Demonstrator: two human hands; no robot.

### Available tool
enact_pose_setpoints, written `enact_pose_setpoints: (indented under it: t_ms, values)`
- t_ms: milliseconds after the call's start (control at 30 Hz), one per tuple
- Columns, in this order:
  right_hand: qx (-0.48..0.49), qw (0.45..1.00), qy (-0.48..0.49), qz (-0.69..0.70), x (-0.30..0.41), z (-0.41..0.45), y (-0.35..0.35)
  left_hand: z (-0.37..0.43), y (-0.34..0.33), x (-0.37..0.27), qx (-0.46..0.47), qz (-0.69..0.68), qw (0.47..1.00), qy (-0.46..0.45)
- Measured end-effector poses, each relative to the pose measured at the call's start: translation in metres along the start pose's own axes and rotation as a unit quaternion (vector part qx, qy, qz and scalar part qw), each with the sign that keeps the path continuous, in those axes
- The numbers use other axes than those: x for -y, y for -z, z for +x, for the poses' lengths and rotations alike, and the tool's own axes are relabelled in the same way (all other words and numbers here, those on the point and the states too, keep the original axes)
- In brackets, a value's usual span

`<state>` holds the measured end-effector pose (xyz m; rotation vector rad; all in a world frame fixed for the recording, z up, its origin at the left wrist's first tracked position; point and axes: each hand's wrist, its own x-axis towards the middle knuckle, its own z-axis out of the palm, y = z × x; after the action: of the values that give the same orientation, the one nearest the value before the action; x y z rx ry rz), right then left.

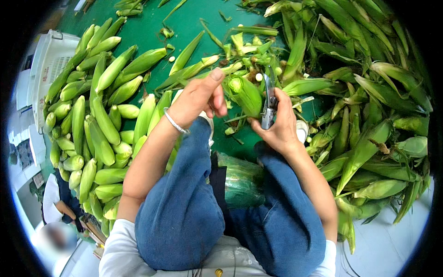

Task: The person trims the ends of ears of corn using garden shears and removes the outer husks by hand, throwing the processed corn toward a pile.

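Note:
An ear of corn in its green husk (245, 96) stands between my hands, its cut end turned up towards the camera. My right hand (278, 121) holds a pair of pruning shears (269, 104), blades pointing away from me, beside the ear; its thumb tip is close to the ear's lower end. My left hand (202, 95), with a silver bracelet at the wrist, is raised to the left of the ear with its fingers partly curled, and it holds nothing. Husk trimmings and cut stalk pieces (238, 45) lie just beyond.
Many husked ears (104, 128) are piled on the left, by a white plastic crate (57, 55). A heap of untrimmed corn (367, 138) fills the right. Green flooring (155, 31) shows between them. Another person (57, 239) is at the lower left.

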<state>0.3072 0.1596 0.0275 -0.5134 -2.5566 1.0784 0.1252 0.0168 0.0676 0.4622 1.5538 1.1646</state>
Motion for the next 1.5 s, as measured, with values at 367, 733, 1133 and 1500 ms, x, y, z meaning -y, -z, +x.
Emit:
enact_pose_setpoints:
  t_ms: [367,733,1133,1500]
  values:
    - [0.105,0.824,-0.249,0.497,0.004,-0.01,-0.007,-0.015,-0.06,-0.009,-0.03,-0.184,0.973,-0.133]
    - [0.209,0.703,-0.267,0.625,-0.014,-0.028,-0.007,-0.034,-0.066,-0.032,0.022,0.296,0.697,-0.653]
    - [0.101,0.748,-0.406,0.516,0.017,-0.016,0.0,-0.038,-0.034,-0.017,-0.019,0.224,0.881,-0.417]
    - [0.16,0.889,-0.277,0.327,0.008,-0.006,-0.001,-0.027,0.01,0.1,0.033,-0.427,0.901,0.072]
